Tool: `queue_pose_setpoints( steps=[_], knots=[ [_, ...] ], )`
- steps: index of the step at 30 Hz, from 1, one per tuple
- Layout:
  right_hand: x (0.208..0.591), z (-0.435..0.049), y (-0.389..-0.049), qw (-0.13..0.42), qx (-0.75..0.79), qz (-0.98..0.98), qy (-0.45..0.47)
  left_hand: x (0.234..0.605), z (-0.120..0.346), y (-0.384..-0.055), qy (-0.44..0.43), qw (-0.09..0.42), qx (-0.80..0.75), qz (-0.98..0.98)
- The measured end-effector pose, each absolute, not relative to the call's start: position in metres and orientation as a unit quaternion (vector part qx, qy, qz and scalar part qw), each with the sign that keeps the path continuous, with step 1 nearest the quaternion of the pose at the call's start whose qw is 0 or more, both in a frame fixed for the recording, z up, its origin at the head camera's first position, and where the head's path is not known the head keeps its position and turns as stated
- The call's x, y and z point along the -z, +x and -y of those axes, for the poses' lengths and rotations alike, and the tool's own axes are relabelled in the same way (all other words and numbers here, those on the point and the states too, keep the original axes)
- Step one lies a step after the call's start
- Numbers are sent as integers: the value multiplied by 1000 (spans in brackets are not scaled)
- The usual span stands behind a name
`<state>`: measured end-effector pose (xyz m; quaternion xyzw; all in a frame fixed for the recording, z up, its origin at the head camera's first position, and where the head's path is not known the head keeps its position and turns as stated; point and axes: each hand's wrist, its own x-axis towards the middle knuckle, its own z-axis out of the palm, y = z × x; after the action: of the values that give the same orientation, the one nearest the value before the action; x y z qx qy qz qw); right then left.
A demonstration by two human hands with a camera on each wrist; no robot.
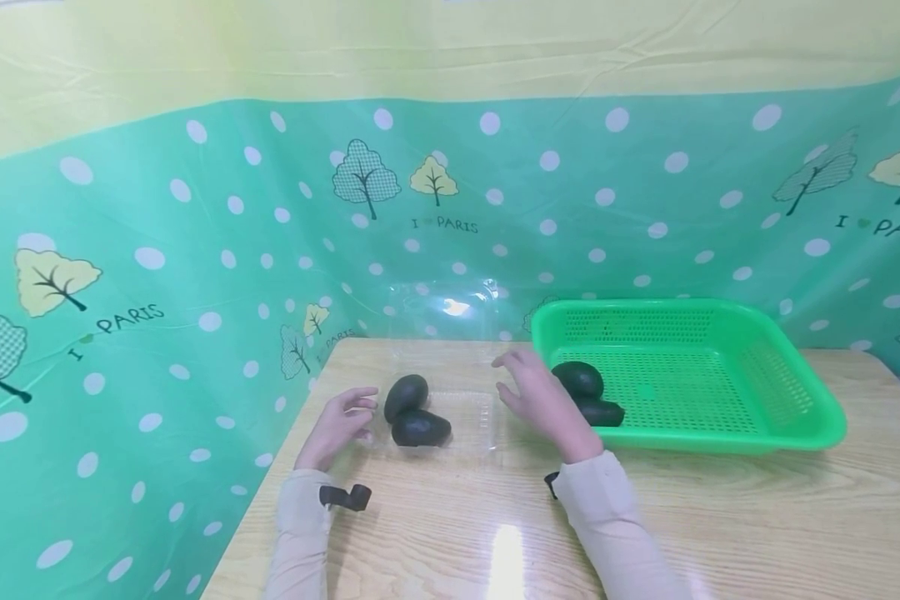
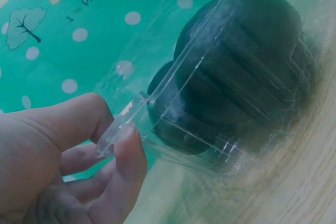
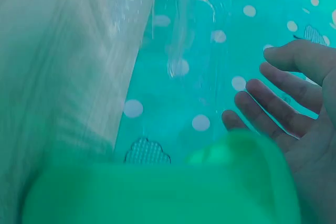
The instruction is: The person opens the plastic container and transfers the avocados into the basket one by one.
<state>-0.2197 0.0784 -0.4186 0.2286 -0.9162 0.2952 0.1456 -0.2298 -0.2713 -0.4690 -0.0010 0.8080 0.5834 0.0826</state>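
A clear plastic clamshell box stands on the table with its lid raised at the back. Two dark avocados lie in its left half, seen through the ribbed wall in the left wrist view. My left hand pinches the box's rim at the left side between thumb and finger. To the right of the box, my right hand hovers by the basket's left edge, fingers spread and holding nothing. Two more dark avocados sit in the green basket, partly hidden by my right forearm.
The perforated green basket takes up the right part of the wooden table. A green dotted curtain hangs behind and on the left, close to the table's edges. The raised lid stands just in front of it.
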Motion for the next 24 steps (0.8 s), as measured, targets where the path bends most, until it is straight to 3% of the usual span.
queue_pose_setpoints(
  steps=[11, 24],
  knots=[
    [424, -58, -218, 133, -292, 914, 248, 468, 272, -230, -4, 83, -579, -811],
    [437, -31, -215, 65, -298, 918, 254, 467, 272, -229, -2, 89, -580, -809]
  ],
)
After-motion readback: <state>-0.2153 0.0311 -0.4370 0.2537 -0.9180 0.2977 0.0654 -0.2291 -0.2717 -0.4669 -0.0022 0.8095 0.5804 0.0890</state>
